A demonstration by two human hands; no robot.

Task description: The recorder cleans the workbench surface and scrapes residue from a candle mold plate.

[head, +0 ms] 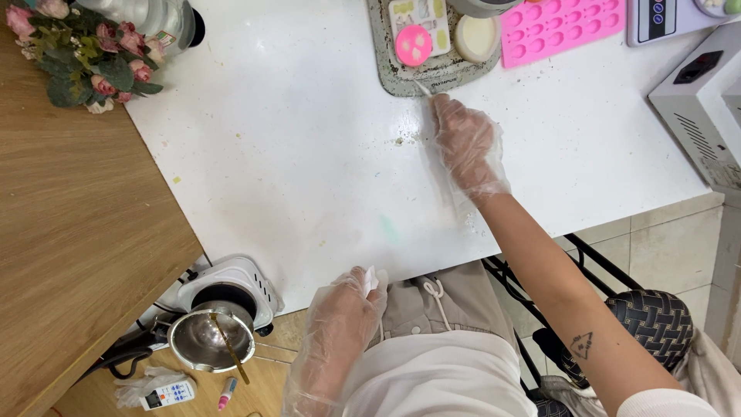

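Two gloved hands at a white worktable

Two hands are seen in thin clear plastic gloves. The right hand (465, 143) is stretched out over the white table (293, 170), its fingers closed on a slim white tool (421, 88) whose tip is laid against the near rim of a worn grey tray (401, 81). Small crumbs (403, 140) are scattered on the tabletop just beside this hand. The left hand (340, 324) is held at the near edge of the table, above the lap, with its fingers curled around a small white wad (370, 279), of which only a corner is shown.

On the tray, a round pink mould (414, 45), a pale rectangular mould (421, 17) and a round cream-coloured disc (476, 37) are set side by side. A pink silicone mould with many small cavities (559, 27) is laid just right of the tray, and a digital scale (664, 19) is placed beyond it. A bunch of pink roses (77, 54) is set at the far left corner, where a wooden surface (69, 232) adjoins the table.

Lower down, on the left, a metal pot (210, 340) is seated on a small white electric hotplate (231, 289), with a stick (228, 347) rested across it. A crumpled spare glove (143, 380) is lain near the pot.
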